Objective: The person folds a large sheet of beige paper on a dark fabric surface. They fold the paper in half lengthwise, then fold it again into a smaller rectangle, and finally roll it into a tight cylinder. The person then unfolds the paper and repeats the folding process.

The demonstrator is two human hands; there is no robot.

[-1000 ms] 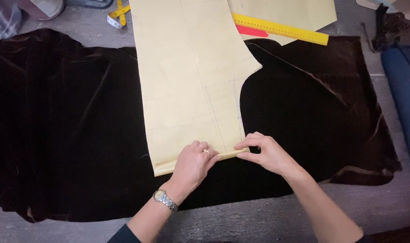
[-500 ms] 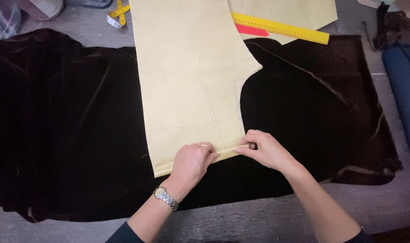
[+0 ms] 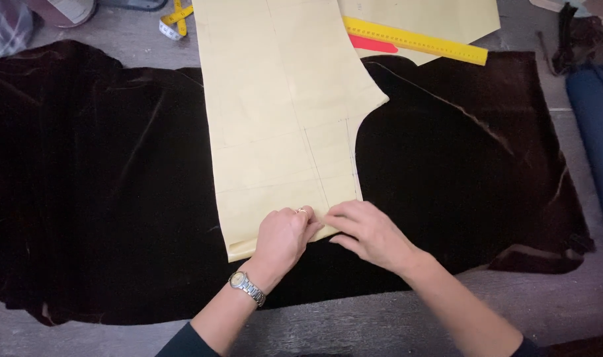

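Velvet cloth [image 3: 103, 185], dark brown, covers most of the grey table [image 3: 354, 324] from the far left to the right edge. At far left, beyond the cloth, lies a coiled yellow measuring tape [image 3: 174, 18]. A pale yellow paper pattern [image 3: 275, 112] lies flat on the cloth in the middle, its long axis running from near to far, the narrow end pointing toward the person and the wider, curved end far away. The left hand [image 3: 283, 238], with a wristwatch [image 3: 246, 288] on its wrist, presses down on the pattern's near edge, fingers bent over the paper; whether it pinches the edge cannot be told. Just to its right, touching it, the right hand [image 3: 371, 233] rests on the same near corner, fingers stretched flat and pointing left. Farther right, at the far side, a yellow ruler [image 3: 414, 41] lies slantwise over a red strip [image 3: 373, 45]. A blue roll [image 3: 596, 132] runs along the right edge.
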